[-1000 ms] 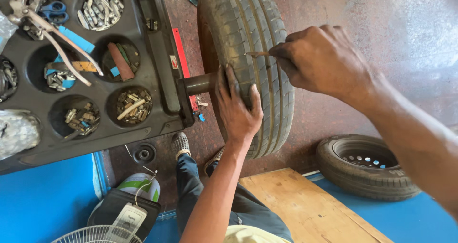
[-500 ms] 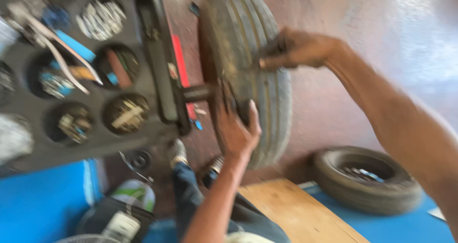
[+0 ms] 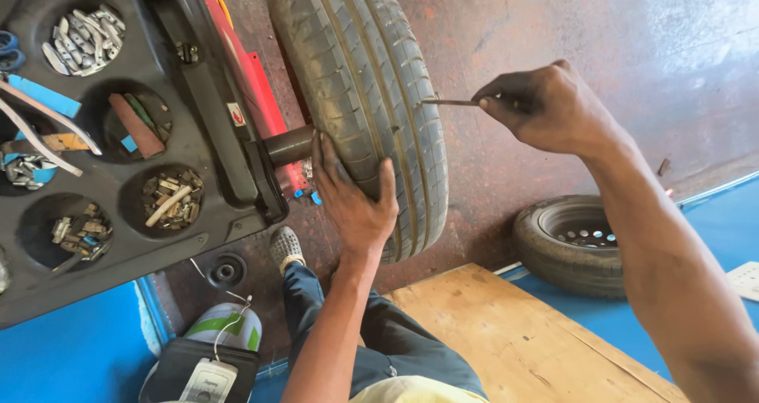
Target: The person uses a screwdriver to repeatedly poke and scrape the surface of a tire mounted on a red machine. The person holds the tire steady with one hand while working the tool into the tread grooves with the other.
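Head view: left hand (image 3: pixel 354 201) is lying open-fingered against the upright tyre (image 3: pixel 360 94) on the shaft (image 3: pixel 288 145), bracing it; right hand (image 3: pixel 545 106) is pinching a pick (image 3: pixel 449 102) into the tread.

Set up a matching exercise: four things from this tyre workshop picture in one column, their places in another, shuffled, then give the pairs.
Things:
1. left hand
2. right hand
3. small tyre
4. metal weights

Places:
A. lying flat on the floor
B. in a round pocket of the black tray
C. flat on the upright tyre
D. pinching a thin metal tool at the tread

Pairs: 1-C, 2-D, 3-A, 4-B
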